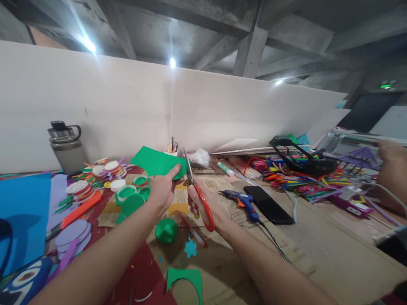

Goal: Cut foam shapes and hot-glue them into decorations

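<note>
A green sheet (152,161) is pinched between the thumb and fingers of my left hand (163,188), raised above the table. In my right hand (203,203) are red-handled scissors (206,207), blades pointing up and away from me, close beside the sheet's right edge. Whether the blades touch the sheet is hard to tell. Below my hands lie a green rounded piece (166,231), a teal flower-shaped piece (190,248) and a green offcut with a curved opening (193,276). Several green discs and rings (132,205) lie left of my left wrist.
A blue glue gun (243,203) and black phone (269,205) lie right of my hands. A bottle (67,150) stands at the left, near lilac discs (71,235) and an orange cutter (81,209). Colourful sticks (286,176) lie back right. Another person's hand (392,173) shows at far right.
</note>
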The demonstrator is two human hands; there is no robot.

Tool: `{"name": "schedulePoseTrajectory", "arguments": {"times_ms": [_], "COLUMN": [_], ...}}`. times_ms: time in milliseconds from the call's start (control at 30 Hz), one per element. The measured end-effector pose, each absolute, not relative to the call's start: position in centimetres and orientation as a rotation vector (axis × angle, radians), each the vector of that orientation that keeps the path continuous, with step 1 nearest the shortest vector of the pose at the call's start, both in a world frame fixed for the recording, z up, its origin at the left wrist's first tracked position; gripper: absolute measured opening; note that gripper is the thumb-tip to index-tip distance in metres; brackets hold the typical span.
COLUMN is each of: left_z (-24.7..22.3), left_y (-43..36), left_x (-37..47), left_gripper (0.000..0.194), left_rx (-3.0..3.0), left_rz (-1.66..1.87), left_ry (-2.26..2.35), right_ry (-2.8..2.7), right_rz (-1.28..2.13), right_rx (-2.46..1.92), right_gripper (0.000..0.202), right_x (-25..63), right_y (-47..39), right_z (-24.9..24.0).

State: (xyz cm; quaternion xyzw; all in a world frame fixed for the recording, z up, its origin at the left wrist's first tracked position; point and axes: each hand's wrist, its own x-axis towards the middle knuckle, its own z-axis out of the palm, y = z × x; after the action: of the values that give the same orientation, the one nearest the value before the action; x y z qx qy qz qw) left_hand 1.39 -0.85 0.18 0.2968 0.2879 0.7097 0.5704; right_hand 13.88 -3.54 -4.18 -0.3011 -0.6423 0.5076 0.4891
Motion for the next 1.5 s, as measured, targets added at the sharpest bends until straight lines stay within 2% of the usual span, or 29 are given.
{"name": "schedulePoseTrajectory", "arguments": {"times_ms": [500,1167,1500], "left_z": [0.8,0.3,0.9], "left_y": [-0.7,0.5,0.4], "left_x": [0.8,-0.8,-1.5], "left_gripper": [0.04,0.034,0.033], "left_rx": [0.702,0.84,0.869], "left_rz": [1.662,1.562,1.52], "left_ry": [0.782,0.806,0.805], "right_ry": [-1.523,-1.446,-1.344], "right_rz": [1.331,1.378,1.446], "right_rx": [-0.817,-0.856,-0.951], "right_gripper": [0.04,0.045,0.039], "right_x": [14.0,13.9,13.5], "right_y": [-3.1,-3.7,-4.2], "right_z": [-4.4,-3.5,-2.5]}}
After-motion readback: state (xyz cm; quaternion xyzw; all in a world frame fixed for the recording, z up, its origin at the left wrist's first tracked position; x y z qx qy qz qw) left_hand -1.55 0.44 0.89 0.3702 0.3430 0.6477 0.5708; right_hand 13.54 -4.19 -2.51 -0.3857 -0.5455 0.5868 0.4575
